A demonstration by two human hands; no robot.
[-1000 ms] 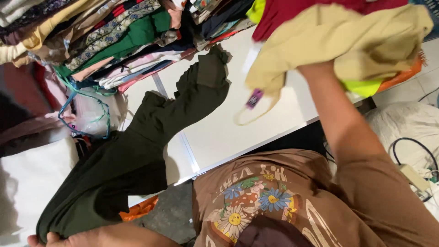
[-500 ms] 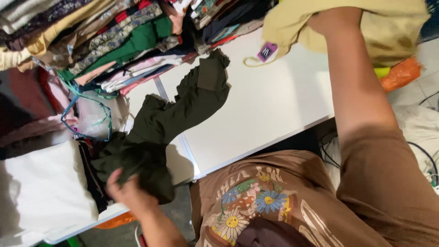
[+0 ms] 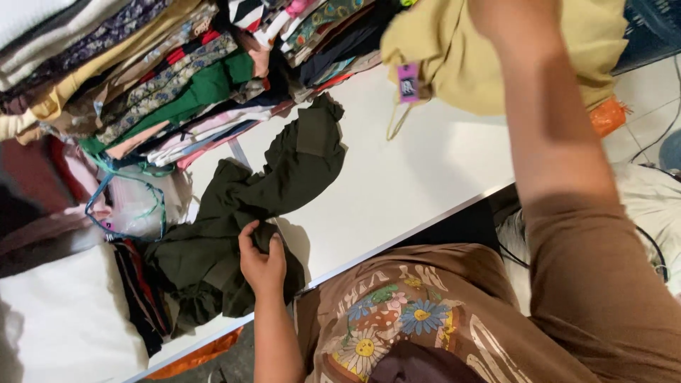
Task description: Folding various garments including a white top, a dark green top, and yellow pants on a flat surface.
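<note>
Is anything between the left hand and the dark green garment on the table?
No. The left hand already rests on the dark green garment, fingers pressed into its folds on the white table. The right hand is hidden in the yellow garment held above the table.

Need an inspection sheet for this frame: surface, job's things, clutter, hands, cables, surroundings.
Surface: white table, partly bare.
Job's things: dark green garment sprawled on the table; yellow garment with a purple tag, lifted.
Clutter: stack of folded clothes along the far edge; plastic bag at left.
Hands: left hand grips the green garment; right hand buried in the yellow garment, grip unclear.
Cables: black cable on the floor at right.
Surroundings: tiled floor.
</note>
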